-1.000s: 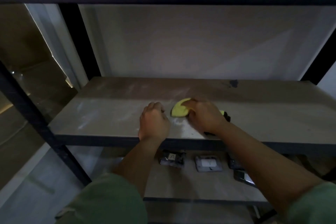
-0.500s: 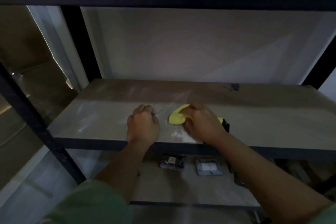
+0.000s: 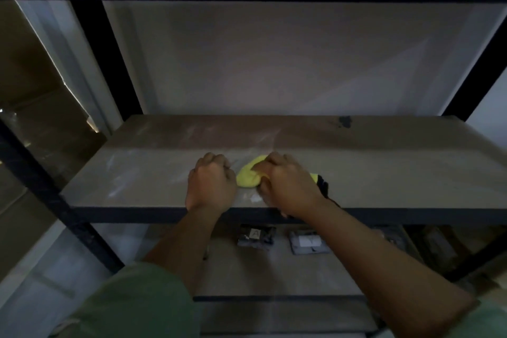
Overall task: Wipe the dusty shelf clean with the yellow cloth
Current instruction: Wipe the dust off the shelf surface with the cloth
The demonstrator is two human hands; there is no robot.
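Observation:
The dusty shelf (image 3: 137, 173) is a grey board in a black metal rack, streaked with pale dust at its left and middle. The yellow cloth (image 3: 248, 175) is bunched up on the board near the front edge. My right hand (image 3: 288, 184) presses down on it, fingers curled over its right part, hiding most of it. A dark strip of the cloth shows behind my wrist. My left hand (image 3: 211, 182) rests on the board as a loose fist just left of the cloth, holding nothing.
A dark stain (image 3: 344, 121) marks the back right of the board. On the lower shelf (image 3: 247, 277) lie two small dark packets (image 3: 256, 234), one marked with a letter. Black uprights (image 3: 107, 57) frame the rack; another shelf hangs close above.
Both hands and the cloth have slid a little to the left along the front of the shelf. The left hand stays fisted beside the cloth.

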